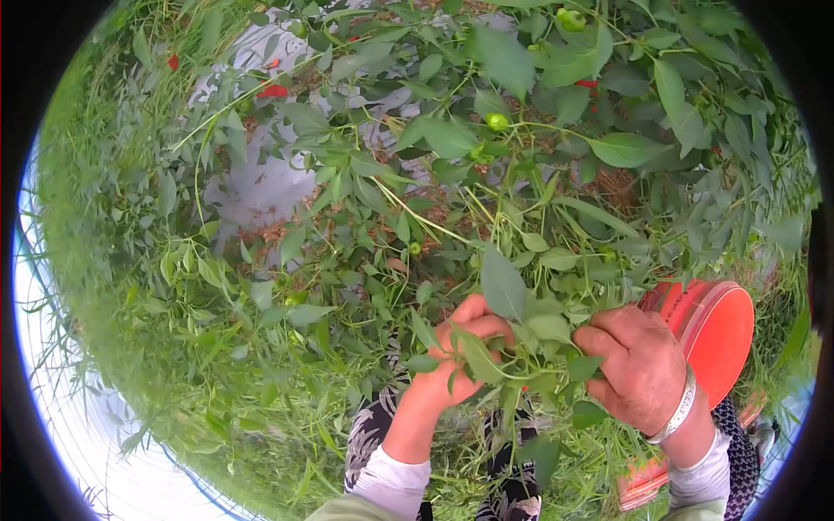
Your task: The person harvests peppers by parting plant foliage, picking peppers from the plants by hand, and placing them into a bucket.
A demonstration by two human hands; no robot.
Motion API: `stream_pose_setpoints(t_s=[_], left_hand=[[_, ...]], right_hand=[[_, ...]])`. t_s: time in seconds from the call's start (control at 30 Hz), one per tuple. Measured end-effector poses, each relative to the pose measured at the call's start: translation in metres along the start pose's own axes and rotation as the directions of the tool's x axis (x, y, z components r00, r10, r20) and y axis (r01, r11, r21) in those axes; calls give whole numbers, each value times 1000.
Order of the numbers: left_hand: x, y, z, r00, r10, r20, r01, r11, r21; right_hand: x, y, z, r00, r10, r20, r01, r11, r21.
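Low among the leaves, my left hand point(456, 356) has its fingers curled round a leafy pepper plant stem point(512, 375), partly hidden by leaves. To the right of it, my right hand point(634, 369), with a silver bracelet at the wrist, is closed at the edge of the same leaf cluster. Whatever its fingertips pinch is hidden. Broad green leaves point(547, 326) fill the gap between both hands. Farther up the plants hang small green peppers point(497, 122) and another green pepper point(571, 19).
A red bucket point(719, 334) lies tilted just beyond my right wrist. Grey sheeting point(261, 178) with dry brown litter shows under the plants. Red spots point(273, 90) appear in the foliage. Patterned trousers point(369, 434) and tall grass point(95, 174) are also in view.
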State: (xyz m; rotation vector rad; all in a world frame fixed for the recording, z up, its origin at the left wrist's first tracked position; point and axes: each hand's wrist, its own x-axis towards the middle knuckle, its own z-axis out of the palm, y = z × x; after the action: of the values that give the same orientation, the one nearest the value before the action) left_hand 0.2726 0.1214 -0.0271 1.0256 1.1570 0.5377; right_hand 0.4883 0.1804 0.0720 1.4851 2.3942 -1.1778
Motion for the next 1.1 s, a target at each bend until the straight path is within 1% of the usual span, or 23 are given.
stream_pose_setpoints(t_s=[0.03,0.1,0.17,0.23,0.27,0.3,0.33,0.4,0.43,0.5,0.57,0.6,0.63,0.67,0.7,0.73,0.8,0.83,0.87,0.97,1.0,1.03,1.1], left_hand=[[2,6,-1,999,-4,32,4,1000,-22],[0,1,-3,997,42,64,-38,998,-58],[0,3,-1,993,118,-15,-119,972,-203],[-2,-1,2,999,31,-12,-33,953,-303],[-4,1,0,993,-117,17,117,945,-304],[-6,4,-1,963,-263,49,266,915,-302],[-8,-3,4,963,-267,48,268,913,-307],[-11,-21,15,999,-39,-16,21,806,-592],[-10,-20,13,999,-41,-21,20,805,-593],[-5,-13,6,981,-189,43,193,934,-300],[0,-6,5,978,-209,16,206,946,-251],[0,-10,6,995,-99,6,99,993,-66],[0,-14,7,1000,12,21,-14,993,119],[0,-16,8,999,-5,32,1,993,117],[1,-17,9,1000,-2,28,-2,993,115],[2,-17,9,998,61,25,-63,990,125],[2,-13,13,994,95,-55,-91,993,77],[2,-9,15,989,70,-127,-68,998,18],[0,-7,10,998,55,-29,-52,995,89],[1,-18,11,998,27,60,-38,982,185],[0,-18,13,999,-50,20,47,989,138],[1,-17,12,999,-32,37,27,993,116],[1,-17,12,1000,19,-13,-18,999,34]], right_hand=[[1,1,0,993,44,107,-48,998,35],[4,1,-6,996,19,91,-19,1000,-3],[6,2,-6,997,-11,78,14,999,-38],[5,6,1,1000,-7,-4,6,997,-83],[6,11,5,1000,-11,3,11,996,-85],[5,18,8,990,40,-136,-61,986,-154],[4,26,13,957,81,-278,-143,967,-209],[-3,48,18,866,362,-345,-355,931,85],[-7,57,12,868,359,-342,-352,932,84],[-13,65,-6,624,741,-250,-527,635,565],[-7,38,-19,700,441,-562,-341,897,280],[-4,25,-24,713,316,-626,-266,948,175],[1,8,-22,744,314,-590,-77,917,390],[8,-9,-21,773,301,-559,106,808,580],[15,-24,-23,851,252,-460,35,848,530],[37,-29,-28,961,9,-278,111,904,414],[89,-42,-5,982,-113,-152,168,893,417],[114,-40,14,972,-178,-153,212,945,249],[139,-34,32,954,-234,-186,249,966,64],[195,-3,61,978,-129,-166,37,883,-468],[206,10,66,984,-58,-168,-48,824,-564],[209,21,65,985,-42,-166,-64,809,-585],[210,36,61,984,59,-168,-167,641,-749]])
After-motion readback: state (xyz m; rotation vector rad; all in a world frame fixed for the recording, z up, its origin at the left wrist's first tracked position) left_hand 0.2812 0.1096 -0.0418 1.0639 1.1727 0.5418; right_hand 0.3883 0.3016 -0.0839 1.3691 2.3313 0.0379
